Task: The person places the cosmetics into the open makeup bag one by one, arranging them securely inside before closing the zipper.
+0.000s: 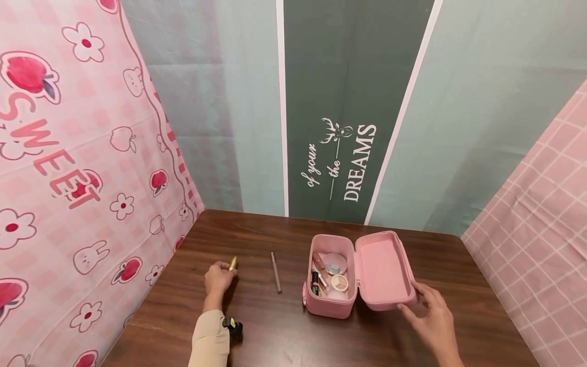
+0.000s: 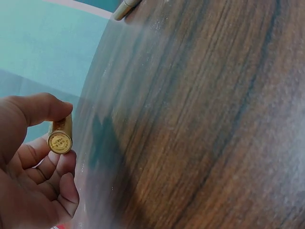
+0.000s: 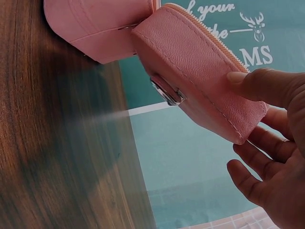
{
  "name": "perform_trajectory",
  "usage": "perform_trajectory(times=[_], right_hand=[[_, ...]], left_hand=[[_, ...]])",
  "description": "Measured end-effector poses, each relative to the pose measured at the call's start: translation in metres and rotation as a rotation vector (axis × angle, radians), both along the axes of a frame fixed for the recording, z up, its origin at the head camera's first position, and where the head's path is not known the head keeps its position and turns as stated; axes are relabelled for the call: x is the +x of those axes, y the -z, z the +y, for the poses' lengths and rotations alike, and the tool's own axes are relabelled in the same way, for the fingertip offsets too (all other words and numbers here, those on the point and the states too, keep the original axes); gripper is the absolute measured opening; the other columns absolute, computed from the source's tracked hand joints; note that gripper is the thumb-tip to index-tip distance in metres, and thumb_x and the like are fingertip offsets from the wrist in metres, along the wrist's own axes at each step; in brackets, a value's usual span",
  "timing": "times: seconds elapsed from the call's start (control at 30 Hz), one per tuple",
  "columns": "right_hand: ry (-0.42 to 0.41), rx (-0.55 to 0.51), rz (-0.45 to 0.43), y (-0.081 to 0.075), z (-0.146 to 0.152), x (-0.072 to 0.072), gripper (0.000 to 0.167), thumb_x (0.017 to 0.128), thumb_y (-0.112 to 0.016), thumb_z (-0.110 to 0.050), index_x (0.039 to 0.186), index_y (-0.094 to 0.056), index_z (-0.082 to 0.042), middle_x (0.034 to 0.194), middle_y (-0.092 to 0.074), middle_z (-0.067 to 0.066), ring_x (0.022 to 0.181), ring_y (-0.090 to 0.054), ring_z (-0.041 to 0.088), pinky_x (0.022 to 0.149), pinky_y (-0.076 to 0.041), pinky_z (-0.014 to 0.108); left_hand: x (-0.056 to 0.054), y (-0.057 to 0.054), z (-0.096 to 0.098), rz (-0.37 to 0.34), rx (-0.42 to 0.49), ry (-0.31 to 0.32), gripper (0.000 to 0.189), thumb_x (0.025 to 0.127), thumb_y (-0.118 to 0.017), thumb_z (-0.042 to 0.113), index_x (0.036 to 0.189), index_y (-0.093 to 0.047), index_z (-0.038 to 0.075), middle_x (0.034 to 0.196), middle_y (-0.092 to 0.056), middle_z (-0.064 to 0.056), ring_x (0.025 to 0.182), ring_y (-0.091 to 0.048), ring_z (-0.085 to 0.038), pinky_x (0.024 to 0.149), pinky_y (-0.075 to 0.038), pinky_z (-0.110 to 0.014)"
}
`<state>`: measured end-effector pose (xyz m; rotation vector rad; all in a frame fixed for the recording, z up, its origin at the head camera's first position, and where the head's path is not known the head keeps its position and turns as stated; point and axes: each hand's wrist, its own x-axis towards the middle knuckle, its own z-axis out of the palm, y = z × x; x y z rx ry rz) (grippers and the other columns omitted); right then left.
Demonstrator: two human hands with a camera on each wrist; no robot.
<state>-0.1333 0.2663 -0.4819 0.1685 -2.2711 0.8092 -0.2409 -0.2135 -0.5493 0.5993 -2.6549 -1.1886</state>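
My left hand (image 1: 218,280) pinches a gold lipstick tube (image 1: 234,263) between thumb and fingers, over the left of the table. In the left wrist view, the tube's round engraved end (image 2: 60,142) faces the camera. On the right, my right hand (image 1: 433,318) holds the corner of the opened lid (image 1: 385,267) of a pink makeup case (image 1: 330,308). The right wrist view has the thumb on one side of the lid (image 3: 200,81) and fingers at the other. Inside the case lie a round silver compact (image 1: 336,266), a round palette (image 1: 340,282) and several tubes.
Between the left hand and the case lies a slim pinkish-brown cosmetic pencil (image 1: 276,275) with a gold end. Everything stands on a dark wooden table (image 1: 266,331). Patterned cloths hang at the left, back and right of it.
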Motion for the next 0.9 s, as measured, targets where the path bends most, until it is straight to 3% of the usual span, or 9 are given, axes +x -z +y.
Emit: perform_trajectory(times=[0.2, 0.4, 0.6, 0.9], right_hand=[[0.002, -0.006, -0.006, 0.0, -0.001, -0.001, 0.063, 0.047, -0.087, 0.004, 0.106, -0.064, 0.004, 0.104, -0.061, 0.016, 0.086, -0.046, -0.002, 0.071, -0.036, 0.007], [0.004, 0.005, -0.012, -0.002, -0.001, -0.001, 0.063, 0.047, -0.087, 0.004, 0.105, -0.064, 0.004, 0.103, -0.061, 0.015, 0.079, -0.05, 0.008, 0.068, -0.037, 0.009], [0.011, 0.014, -0.023, -0.003, -0.001, -0.001, 0.063, 0.047, -0.088, 0.003, 0.106, -0.063, 0.004, 0.102, -0.061, 0.015, 0.076, -0.051, 0.015, 0.067, -0.038, 0.011], [0.021, 0.01, -0.032, -0.002, -0.001, 0.001, 0.063, 0.048, -0.088, 0.003, 0.106, -0.063, 0.004, 0.103, -0.061, 0.015, 0.077, -0.051, 0.015, 0.067, -0.038, 0.011]], left_hand=[[0.003, -0.005, 0.002, -0.034, 0.009, -0.008, 0.022, 0.073, -0.071, 0.019, 0.089, -0.066, 0.004, 0.086, -0.064, -0.015, 0.082, -0.058, -0.035, 0.07, -0.043, -0.047], [0.012, -0.021, 0.011, -0.1, 0.037, -0.014, 0.02, 0.077, -0.07, 0.02, 0.09, -0.066, 0.005, 0.089, -0.063, -0.015, 0.084, -0.057, -0.036, 0.069, -0.043, -0.048], [0.014, -0.035, 0.021, -0.124, 0.013, 0.025, 0.02, 0.077, -0.069, 0.021, 0.089, -0.066, 0.005, 0.088, -0.064, -0.014, 0.081, -0.057, -0.033, 0.068, -0.043, -0.046], [0.014, -0.044, 0.038, -0.034, 0.003, 0.053, 0.02, 0.073, -0.07, 0.018, 0.083, -0.066, 0.001, 0.081, -0.063, -0.015, 0.08, -0.058, -0.036, 0.071, -0.044, -0.047]])
